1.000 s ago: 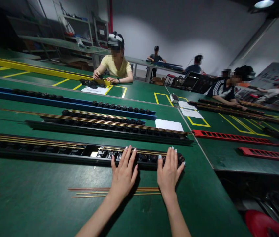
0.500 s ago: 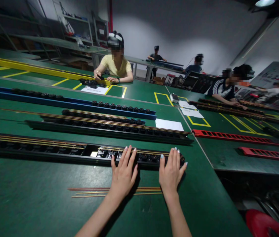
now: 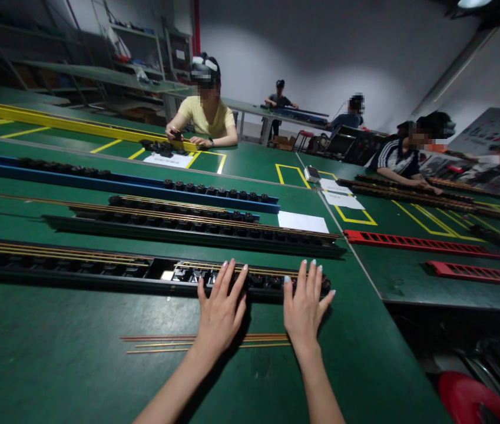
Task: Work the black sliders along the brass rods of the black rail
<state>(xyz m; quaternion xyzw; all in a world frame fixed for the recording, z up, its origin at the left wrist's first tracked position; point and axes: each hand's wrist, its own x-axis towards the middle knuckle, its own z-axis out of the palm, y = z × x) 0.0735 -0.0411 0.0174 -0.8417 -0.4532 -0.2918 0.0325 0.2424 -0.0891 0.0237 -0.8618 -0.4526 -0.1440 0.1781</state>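
Observation:
My left hand (image 3: 222, 309) lies palm down with fingers stretched out over the nearest long black channel (image 3: 112, 281). Further right, my right hand (image 3: 305, 306) rests in the same way near that channel's right end, fingers spread. Neither hand grips anything. Inside the channel sits a row of black blocks (image 3: 128, 271), with thin copper- and brass-coloured rods (image 3: 77, 255) running along the top. A gap between blocks shows left of my left hand. Several loose thin rods (image 3: 156, 344) lie on the green table, passing beneath my forearms.
Behind are a second black channel with rods (image 3: 179, 234), a blue channel (image 3: 130, 187) and white paper (image 3: 303, 222). Red slotted rails (image 3: 413, 242) lie to the right. Co-workers, one in yellow (image 3: 209, 121), sit across the table. A red stool (image 3: 470, 397) stands past the right edge.
The spread fingers of my right hand have shifted very slightly. Both hands otherwise stay over the black channel, and the rods lie as before.

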